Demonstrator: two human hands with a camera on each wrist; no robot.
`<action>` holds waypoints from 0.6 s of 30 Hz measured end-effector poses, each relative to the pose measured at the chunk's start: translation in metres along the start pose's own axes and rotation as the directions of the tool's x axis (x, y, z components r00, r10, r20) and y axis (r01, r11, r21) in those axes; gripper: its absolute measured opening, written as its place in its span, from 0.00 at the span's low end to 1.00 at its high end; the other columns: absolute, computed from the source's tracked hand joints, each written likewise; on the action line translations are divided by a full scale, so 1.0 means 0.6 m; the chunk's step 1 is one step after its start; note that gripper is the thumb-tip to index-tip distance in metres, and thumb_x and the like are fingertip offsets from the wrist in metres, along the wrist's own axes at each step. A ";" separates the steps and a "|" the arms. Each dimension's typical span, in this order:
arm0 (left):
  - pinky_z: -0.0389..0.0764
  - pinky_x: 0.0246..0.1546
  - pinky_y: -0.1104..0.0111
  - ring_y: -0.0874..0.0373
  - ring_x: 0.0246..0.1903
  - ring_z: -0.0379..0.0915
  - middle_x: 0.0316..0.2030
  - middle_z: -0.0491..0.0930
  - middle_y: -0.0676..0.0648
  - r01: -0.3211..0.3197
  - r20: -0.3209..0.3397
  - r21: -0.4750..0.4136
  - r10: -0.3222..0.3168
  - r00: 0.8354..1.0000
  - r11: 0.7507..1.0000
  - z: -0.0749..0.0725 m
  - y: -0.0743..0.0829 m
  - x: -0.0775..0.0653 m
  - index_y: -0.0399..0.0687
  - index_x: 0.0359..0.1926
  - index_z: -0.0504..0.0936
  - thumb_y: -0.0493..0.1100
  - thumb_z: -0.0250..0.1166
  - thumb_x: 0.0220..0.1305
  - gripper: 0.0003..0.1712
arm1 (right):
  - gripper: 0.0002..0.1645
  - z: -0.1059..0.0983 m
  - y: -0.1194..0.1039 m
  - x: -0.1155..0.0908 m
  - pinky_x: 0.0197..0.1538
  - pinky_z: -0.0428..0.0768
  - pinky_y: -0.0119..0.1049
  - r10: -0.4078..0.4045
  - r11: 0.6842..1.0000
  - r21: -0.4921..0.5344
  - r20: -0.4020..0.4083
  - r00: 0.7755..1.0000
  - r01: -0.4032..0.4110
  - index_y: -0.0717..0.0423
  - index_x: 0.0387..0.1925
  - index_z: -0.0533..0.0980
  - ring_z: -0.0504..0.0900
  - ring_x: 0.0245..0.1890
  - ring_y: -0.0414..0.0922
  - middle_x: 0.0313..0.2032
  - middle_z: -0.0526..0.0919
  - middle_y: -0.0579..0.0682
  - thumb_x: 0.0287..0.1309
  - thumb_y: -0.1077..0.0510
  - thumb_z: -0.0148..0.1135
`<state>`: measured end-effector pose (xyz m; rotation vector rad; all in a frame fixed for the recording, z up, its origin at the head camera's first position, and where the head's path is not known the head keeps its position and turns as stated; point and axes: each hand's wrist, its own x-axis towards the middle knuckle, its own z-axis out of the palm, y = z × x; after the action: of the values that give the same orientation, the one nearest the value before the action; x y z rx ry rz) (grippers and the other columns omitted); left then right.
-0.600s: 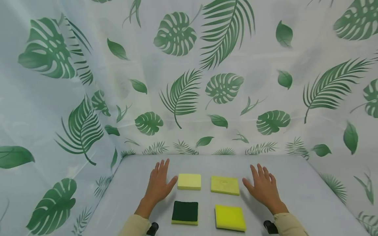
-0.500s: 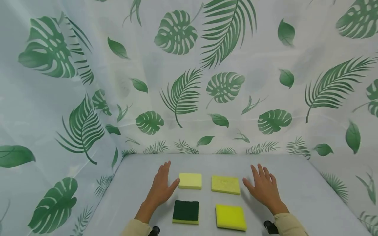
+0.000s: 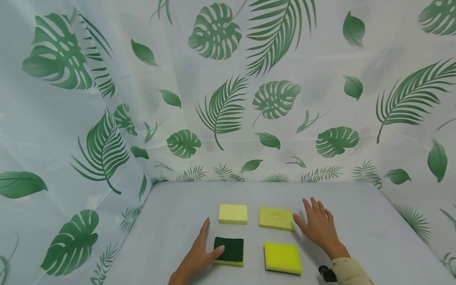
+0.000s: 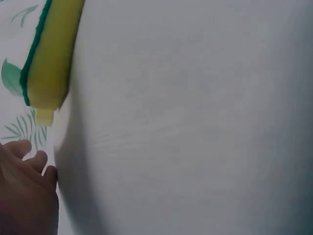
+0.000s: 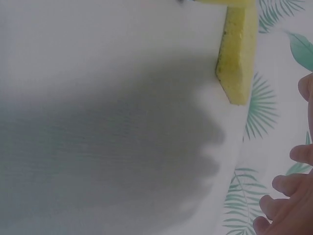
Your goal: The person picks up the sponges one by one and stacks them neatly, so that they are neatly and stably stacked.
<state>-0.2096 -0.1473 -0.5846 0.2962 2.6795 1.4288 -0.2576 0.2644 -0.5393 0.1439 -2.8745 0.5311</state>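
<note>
Four sponges would be a count, so by place: a dark-green-topped sponge lies near left on the table. Over its left edge reaches the thumb of my left hand, fingers extended; whether it touches the sponge I cannot tell. In the left wrist view that sponge shows a green layer on yellow, with the left hand below it. My right hand hovers, fingers spread, beside a textured yellow sponge, also seen as a yellow block in the right wrist view. Neither hand holds anything.
A pale yellow sponge lies far left, and a bright yellow sponge with a dark underside near right. The white table ends at a leaf-print curtain behind and at the sides.
My left hand has moved back toward me, from beside the pale yellow sponge to the dark-green-topped one. The right hand stays almost where it was. The head view has shifted slightly.
</note>
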 end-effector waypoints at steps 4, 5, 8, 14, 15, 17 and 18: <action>0.54 0.71 0.25 0.30 0.79 0.51 0.81 0.56 0.33 0.003 0.025 -0.027 -0.002 1.000 1.000 0.006 -0.003 -0.012 0.46 0.87 0.40 0.65 0.71 0.69 0.65 | 0.47 0.003 0.000 -0.005 0.69 0.55 0.77 0.000 1.000 0.013 0.012 1.000 0.000 0.74 0.75 0.63 0.55 0.74 0.78 0.74 0.57 0.81 0.76 0.41 0.61; 0.54 0.70 0.24 0.30 0.79 0.51 0.81 0.57 0.33 -0.001 0.029 -0.039 0.002 1.000 0.999 0.006 -0.005 -0.014 0.46 0.87 0.40 0.65 0.71 0.69 0.65 | 0.47 0.004 0.001 -0.007 0.69 0.55 0.77 0.001 1.000 0.016 0.014 1.000 -0.001 0.74 0.75 0.63 0.55 0.74 0.78 0.74 0.57 0.81 0.76 0.40 0.61; 0.54 0.69 0.22 0.29 0.78 0.53 0.79 0.62 0.34 -0.003 0.040 -0.072 0.006 0.999 0.997 0.007 -0.009 -0.020 0.46 0.87 0.39 0.64 0.72 0.68 0.65 | 0.47 0.007 0.002 -0.010 0.69 0.55 0.77 0.010 1.000 0.013 0.016 1.000 -0.011 0.74 0.75 0.63 0.55 0.74 0.77 0.74 0.58 0.81 0.76 0.40 0.61; 0.58 0.69 0.24 0.32 0.77 0.57 0.77 0.68 0.40 -0.031 0.054 -0.002 0.031 0.998 1.000 0.011 -0.019 -0.027 0.44 0.86 0.46 0.66 0.75 0.64 0.66 | 0.46 0.009 0.001 -0.014 0.69 0.55 0.77 0.028 1.000 0.011 0.016 0.999 -0.028 0.74 0.75 0.63 0.56 0.74 0.77 0.74 0.58 0.81 0.76 0.41 0.62; 0.59 0.69 0.25 0.32 0.76 0.58 0.77 0.69 0.41 -0.036 0.056 0.019 0.034 0.998 0.999 0.012 -0.020 -0.028 0.44 0.86 0.48 0.67 0.75 0.63 0.66 | 0.46 0.008 0.001 -0.015 0.69 0.55 0.77 0.029 0.999 0.016 0.016 0.999 -0.030 0.74 0.75 0.63 0.56 0.74 0.77 0.74 0.58 0.81 0.76 0.41 0.62; 0.61 0.69 0.27 0.32 0.76 0.58 0.76 0.69 0.42 -0.029 0.060 0.067 0.025 0.998 0.997 0.014 -0.020 -0.029 0.44 0.85 0.53 0.69 0.76 0.61 0.65 | 0.46 0.007 0.000 -0.016 0.69 0.56 0.78 0.030 0.999 0.026 0.014 0.999 -0.030 0.74 0.75 0.63 0.56 0.74 0.77 0.74 0.58 0.81 0.76 0.41 0.62; 0.61 0.69 0.27 0.31 0.75 0.58 0.76 0.69 0.42 -0.022 0.061 0.083 0.017 0.998 0.996 0.015 -0.019 -0.029 0.44 0.84 0.56 0.70 0.76 0.59 0.65 | 0.46 0.006 -0.001 -0.018 0.68 0.56 0.78 0.029 0.999 0.035 0.012 0.999 -0.030 0.74 0.75 0.63 0.56 0.73 0.78 0.74 0.58 0.81 0.76 0.41 0.62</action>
<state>-0.1924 -0.1502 -0.5992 0.3667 2.6992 1.2936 -0.2478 0.2634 -0.5448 0.1105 -2.8836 0.5880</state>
